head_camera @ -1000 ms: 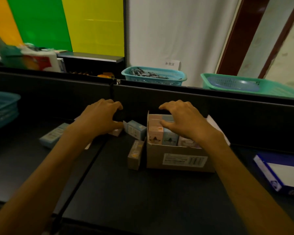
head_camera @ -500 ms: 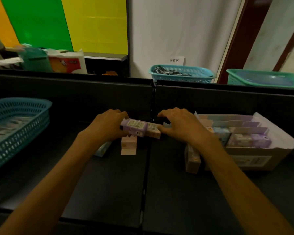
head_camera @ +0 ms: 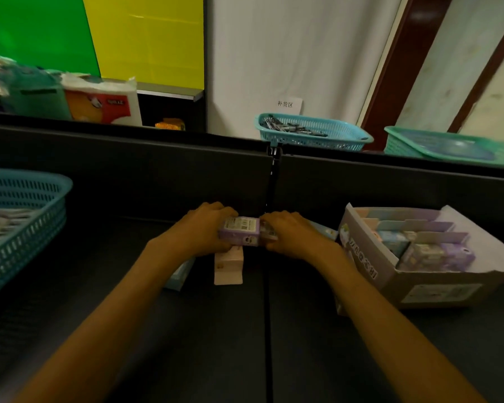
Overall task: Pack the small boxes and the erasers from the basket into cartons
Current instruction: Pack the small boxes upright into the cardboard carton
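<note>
The packing looks partly done. Nearest, on the dark table [head_camera: 186,344], a pink box [head_camera: 228,267] and a pale blue box [head_camera: 178,274] lie loose, not yet packed. Just beyond them both hands meet at the table's middle seam: the left hand [head_camera: 207,228] grasps a purple box [head_camera: 239,234] and the right hand [head_camera: 291,232] curls round a second small box butted against its right end — that one is mostly hidden. To the right stands the open carton [head_camera: 425,289], its card dividers holding blue and purple boxes, with some slots seemingly unfilled. At the left edge the blue basket [head_camera: 26,216] holds more pale items — too blurred to tell boxes from erasers — so plenty seems left.
</note>
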Demonstrator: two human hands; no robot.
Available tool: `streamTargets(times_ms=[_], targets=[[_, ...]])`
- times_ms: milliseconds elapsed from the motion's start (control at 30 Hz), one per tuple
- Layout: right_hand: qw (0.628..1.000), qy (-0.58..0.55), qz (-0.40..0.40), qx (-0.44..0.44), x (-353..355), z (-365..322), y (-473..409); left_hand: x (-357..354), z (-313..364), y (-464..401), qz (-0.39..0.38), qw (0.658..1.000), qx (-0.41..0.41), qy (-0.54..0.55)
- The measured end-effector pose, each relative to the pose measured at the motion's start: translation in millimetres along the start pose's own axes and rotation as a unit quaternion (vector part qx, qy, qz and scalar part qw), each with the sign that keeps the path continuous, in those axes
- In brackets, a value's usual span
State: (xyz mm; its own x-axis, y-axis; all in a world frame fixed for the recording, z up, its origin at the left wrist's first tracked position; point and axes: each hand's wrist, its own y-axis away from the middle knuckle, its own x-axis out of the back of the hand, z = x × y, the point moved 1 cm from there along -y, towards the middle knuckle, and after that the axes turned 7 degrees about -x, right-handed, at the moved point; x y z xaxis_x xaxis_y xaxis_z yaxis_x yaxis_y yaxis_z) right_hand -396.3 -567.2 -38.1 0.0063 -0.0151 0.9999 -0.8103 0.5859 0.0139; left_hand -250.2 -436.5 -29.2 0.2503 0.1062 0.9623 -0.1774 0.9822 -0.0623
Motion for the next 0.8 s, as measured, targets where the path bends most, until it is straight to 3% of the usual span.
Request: streamTargets(times_ms=[167, 333, 600, 800], targets=[[1.000, 0.003, -0.001, -0.005, -15, -5, -9, 0, -12, 3, 0.013, 0.999, -0.002, 0.039], [0.998, -0.063, -0.024, -0.021, -15, -10, -6, 3, -18, 11, 0.107, 0.990, -0.026, 0.082], [0.996, -0.073, -0.015, -0.053, -3, -1, 5, 12, -12, 18, 0.205, 0.969, -0.036, 0.133], [0.968, -0.242, -0.009, -0.072, 18, 13, 23, 27, 0, 28, 0.264, 0.936, -0.072, 0.221]])
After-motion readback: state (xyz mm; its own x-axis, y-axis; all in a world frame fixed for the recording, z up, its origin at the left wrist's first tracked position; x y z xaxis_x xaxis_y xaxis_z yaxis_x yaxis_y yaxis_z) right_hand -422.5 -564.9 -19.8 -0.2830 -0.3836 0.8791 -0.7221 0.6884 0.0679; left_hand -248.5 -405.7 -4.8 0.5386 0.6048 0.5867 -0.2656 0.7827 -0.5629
